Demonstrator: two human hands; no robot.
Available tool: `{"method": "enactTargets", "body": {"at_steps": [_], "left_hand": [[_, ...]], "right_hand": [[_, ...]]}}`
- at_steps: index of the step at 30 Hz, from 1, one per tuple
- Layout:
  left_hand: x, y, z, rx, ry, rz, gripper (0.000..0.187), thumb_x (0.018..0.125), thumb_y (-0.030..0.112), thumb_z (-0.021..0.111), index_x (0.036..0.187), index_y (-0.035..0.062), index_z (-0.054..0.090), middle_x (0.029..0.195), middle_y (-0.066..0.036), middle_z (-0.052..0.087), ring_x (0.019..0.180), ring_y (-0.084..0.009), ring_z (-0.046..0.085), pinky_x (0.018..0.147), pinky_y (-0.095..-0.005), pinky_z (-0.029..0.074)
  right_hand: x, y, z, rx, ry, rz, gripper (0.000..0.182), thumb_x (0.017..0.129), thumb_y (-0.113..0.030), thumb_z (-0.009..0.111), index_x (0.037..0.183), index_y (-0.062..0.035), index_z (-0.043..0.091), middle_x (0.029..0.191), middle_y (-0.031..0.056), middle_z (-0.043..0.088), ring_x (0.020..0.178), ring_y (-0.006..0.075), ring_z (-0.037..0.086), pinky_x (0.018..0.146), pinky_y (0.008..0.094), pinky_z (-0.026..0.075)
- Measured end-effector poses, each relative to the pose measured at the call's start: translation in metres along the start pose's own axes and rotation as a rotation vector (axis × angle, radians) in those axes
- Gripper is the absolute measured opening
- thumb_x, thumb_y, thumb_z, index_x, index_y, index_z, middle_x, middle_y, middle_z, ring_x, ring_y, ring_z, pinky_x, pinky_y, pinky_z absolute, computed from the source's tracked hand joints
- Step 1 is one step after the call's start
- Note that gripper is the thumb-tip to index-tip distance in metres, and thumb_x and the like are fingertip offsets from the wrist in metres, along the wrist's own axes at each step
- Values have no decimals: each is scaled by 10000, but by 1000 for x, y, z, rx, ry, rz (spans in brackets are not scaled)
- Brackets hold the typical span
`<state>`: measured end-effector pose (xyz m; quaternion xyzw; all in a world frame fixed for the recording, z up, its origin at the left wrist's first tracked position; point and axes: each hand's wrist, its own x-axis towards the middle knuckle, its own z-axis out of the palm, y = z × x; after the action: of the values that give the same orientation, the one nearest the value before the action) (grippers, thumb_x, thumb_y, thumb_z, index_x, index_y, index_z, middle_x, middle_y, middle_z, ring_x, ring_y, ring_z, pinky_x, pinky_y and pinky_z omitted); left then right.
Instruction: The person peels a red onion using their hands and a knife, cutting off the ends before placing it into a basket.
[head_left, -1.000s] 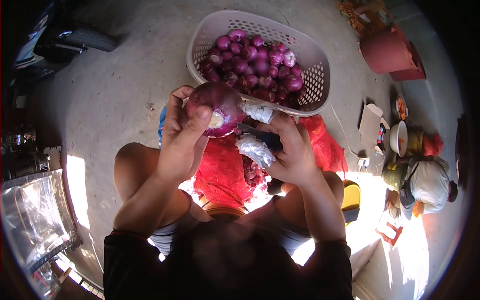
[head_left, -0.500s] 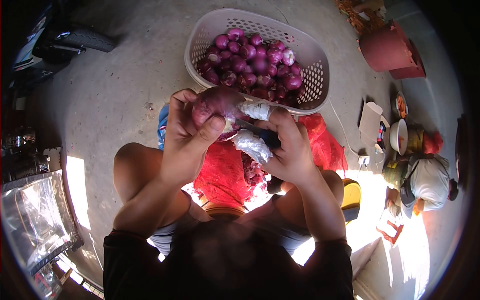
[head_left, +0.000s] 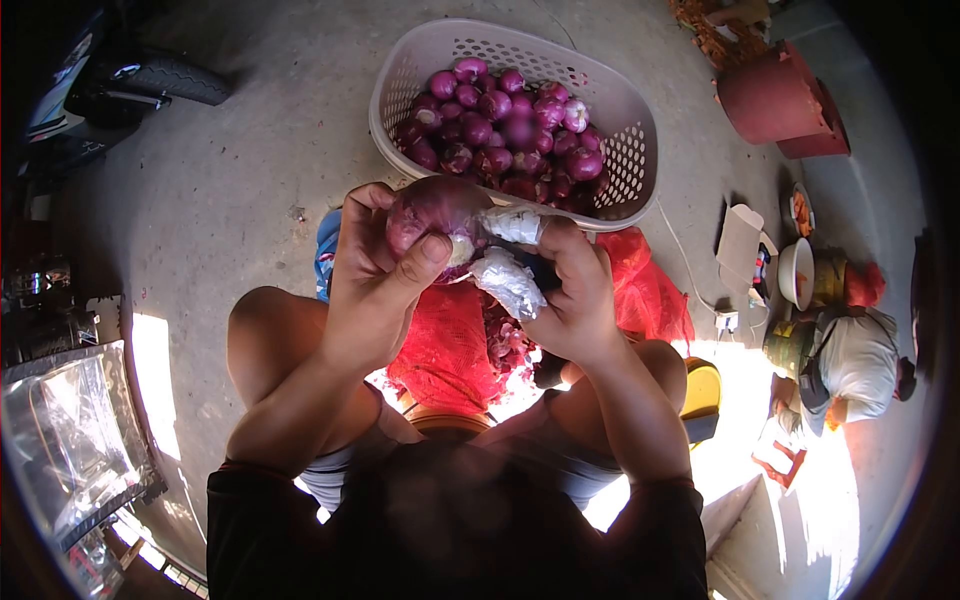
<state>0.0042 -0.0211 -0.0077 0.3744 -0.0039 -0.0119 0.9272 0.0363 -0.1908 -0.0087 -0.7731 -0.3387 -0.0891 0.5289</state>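
Observation:
My left hand (head_left: 375,270) is closed round a large red onion (head_left: 432,215), its thumb pressed on the near side beside a pale patch. From the right, my right hand (head_left: 570,285) meets the same onion. Its thumb and forefinger are wrapped in silvery-white tape (head_left: 508,283), and their tips press on the onion's right edge. Whether a small tool or loose skin sits between those fingers I cannot make out. Just beyond both hands stands a grey plastic basket (head_left: 642,120) holding many peeled red onions (head_left: 495,105).
Red mesh bags (head_left: 440,345) lie below my hands and by my right knee, with onion skins (head_left: 512,345) between my legs. A yellow stool (head_left: 703,400) is at the right. Another person (head_left: 855,360) sits farther right, near a white bowl (head_left: 796,272). A motorcycle wheel (head_left: 180,78) stands upper left.
The onion has turned slightly in my left hand, showing more of its pale patch. My right hand's taped fingertips have shifted a little along its right edge.

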Motion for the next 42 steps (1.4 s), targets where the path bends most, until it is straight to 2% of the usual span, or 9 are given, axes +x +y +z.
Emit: {"method": "enactTargets", "body": {"at_steps": [3, 6, 12, 18, 24, 27, 30, 39, 42], "left_hand": [[-1, 0, 1, -10, 2, 18, 417, 819, 17, 603, 1088, 96, 295, 1091, -103, 486, 1012, -168, 510, 894, -327, 418], [0, 0, -3, 16, 14, 14, 420, 815, 13, 607, 1087, 97, 298, 1086, -97, 487, 1010, -163, 508, 890, -320, 420], [0, 1, -1, 57, 23, 26, 424, 809, -1, 607, 1085, 93, 299, 1084, -85, 475, 1011, -146, 496, 884, -311, 422], [0, 0, -4, 85, -38, 60, 418, 812, -18, 593, 1077, 91, 289, 1090, -95, 470, 1004, -153, 504, 875, -311, 437], [0, -1, -3, 92, -29, 69, 419, 814, -27, 582, 1079, 87, 278, 1098, -113, 475, 1013, -168, 511, 881, -324, 440], [-1, 0, -1, 71, -32, 52, 421, 812, -23, 588, 1078, 87, 281, 1093, -114, 478, 1017, -174, 511, 884, -331, 440], [-2, -3, -2, 22, -18, 49, 422, 808, -13, 599, 1075, 87, 287, 1090, -113, 479, 1018, -177, 511, 887, -339, 439], [-2, 1, -1, 10, 15, 30, 435, 800, 1, 616, 1082, 90, 297, 1094, -106, 481, 1020, -174, 506, 890, -337, 429], [-2, 1, -1, 7, 17, 30, 437, 800, 5, 617, 1087, 93, 300, 1096, -103, 481, 1029, -171, 501, 902, -341, 419]], "right_hand": [[-5, -4, -1, 130, -59, 189, 521, 681, -74, 718, 1094, -27, 404, 815, 128, 644, 726, 267, 657, 601, 302, 507], [-4, -8, -3, 154, -93, 260, 551, 688, -75, 716, 1108, -25, 364, 783, 132, 648, 714, 270, 659, 585, 300, 503], [-2, -2, -3, 76, -89, 106, 503, 678, -58, 714, 1066, -24, 396, 840, 151, 642, 770, 290, 655, 599, 313, 501], [-3, 1, -1, 138, -56, 118, 465, 673, -30, 701, 1044, -25, 422, 893, 157, 634, 814, 294, 648, 640, 322, 502], [-1, -1, 3, 214, -22, 135, 423, 668, -18, 696, 1020, -18, 462, 888, 142, 632, 799, 282, 650, 643, 321, 501], [1, -4, -2, 64, -18, 48, 391, 674, -37, 705, 1000, -19, 490, 882, 133, 631, 780, 272, 650, 644, 316, 504], [0, -4, 3, 55, 50, 18, 367, 674, -49, 711, 981, -22, 511, 887, 133, 626, 770, 271, 649, 652, 314, 508], [-4, -2, 13, 218, 147, 51, 335, 715, -66, 711, 987, -21, 521, 966, 139, 629, 829, 244, 643, 708, 300, 501], [-5, -3, 11, 255, 150, 132, 320, 723, -57, 707, 979, -21, 518, 974, 137, 629, 859, 231, 638, 730, 295, 493]]}}
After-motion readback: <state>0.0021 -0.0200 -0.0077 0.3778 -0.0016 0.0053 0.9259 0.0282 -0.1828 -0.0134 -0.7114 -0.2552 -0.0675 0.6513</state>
